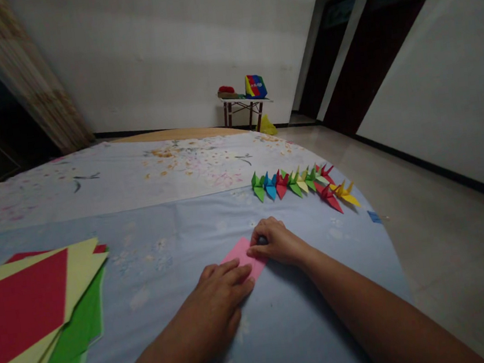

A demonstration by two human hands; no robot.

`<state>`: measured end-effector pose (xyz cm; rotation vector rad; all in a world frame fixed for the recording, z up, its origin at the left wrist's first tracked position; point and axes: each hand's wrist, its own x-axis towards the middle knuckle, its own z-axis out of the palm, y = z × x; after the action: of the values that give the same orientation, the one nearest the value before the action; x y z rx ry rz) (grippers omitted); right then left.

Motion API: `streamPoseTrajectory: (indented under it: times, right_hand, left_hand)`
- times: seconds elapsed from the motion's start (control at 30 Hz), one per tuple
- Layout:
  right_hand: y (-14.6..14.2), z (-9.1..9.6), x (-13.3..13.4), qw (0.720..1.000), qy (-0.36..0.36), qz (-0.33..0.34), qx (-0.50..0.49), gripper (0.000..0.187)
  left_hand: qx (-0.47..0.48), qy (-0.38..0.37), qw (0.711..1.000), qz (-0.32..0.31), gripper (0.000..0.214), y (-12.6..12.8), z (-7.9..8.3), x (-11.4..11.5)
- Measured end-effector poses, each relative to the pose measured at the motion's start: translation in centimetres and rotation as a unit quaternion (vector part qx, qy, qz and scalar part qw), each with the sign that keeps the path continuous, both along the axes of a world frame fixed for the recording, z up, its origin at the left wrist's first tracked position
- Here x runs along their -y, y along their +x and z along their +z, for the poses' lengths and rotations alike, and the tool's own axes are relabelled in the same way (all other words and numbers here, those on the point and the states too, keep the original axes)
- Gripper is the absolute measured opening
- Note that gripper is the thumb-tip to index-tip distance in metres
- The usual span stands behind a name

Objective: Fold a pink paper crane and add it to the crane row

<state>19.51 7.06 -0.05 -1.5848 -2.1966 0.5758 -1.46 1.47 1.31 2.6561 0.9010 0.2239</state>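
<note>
A folded piece of pink paper (242,251) lies on the table between my hands. My left hand (225,285) rests on its near left part, palm down with fingers stretched out. At the paper's far right edge, my right hand (277,240) is closed, thumb and fingertips pressed against the paper. A small dark rounded thing (263,240) shows inside its curled fingers; its kind is not clear. Beyond the right hand stands a row of folded paper cranes (282,184) in green, blue, red and yellow.
A stack of coloured paper sheets (24,305) lies at the left. The round table wears a pale blue floral cloth (151,308). A small blue piece (374,216) sits at the right edge. A low side table (244,99) with a colourful box (255,87) stands by the wall.
</note>
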Motion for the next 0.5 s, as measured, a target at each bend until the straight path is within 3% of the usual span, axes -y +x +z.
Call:
streamPoseTrajectory:
  times: [0.3,0.5]
  right_hand:
    - [-0.01,0.04,0.13,1.000,0.006,-0.004,0.009,0.019]
    - [0.23,-0.03,-0.11,0.998,0.007,-0.043,0.036,0.024]
  left_hand:
    - [-0.026,-0.008,1.000,0.007,0.056,0.32,0.23,-0.07]
    - [-0.036,-0.003,0.999,0.002,0.054,0.25,0.48,-0.12]
